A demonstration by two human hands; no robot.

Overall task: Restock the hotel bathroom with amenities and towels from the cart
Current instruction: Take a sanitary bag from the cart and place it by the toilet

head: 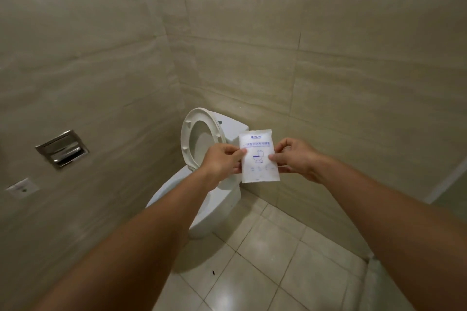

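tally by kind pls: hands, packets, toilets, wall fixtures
Hands: 2, left hand and right hand
Packets: 1, white packet
Toilets: 1, toilet
Wall fixtures: 2, paper holder, wall plate
Total: 6

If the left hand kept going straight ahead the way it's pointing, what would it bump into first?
Probably the raised toilet seat, just beyond the left hand that pinches the white packet; depth is hard to judge.

Dim, even light; soft focus, wide-angle bending at the edges.
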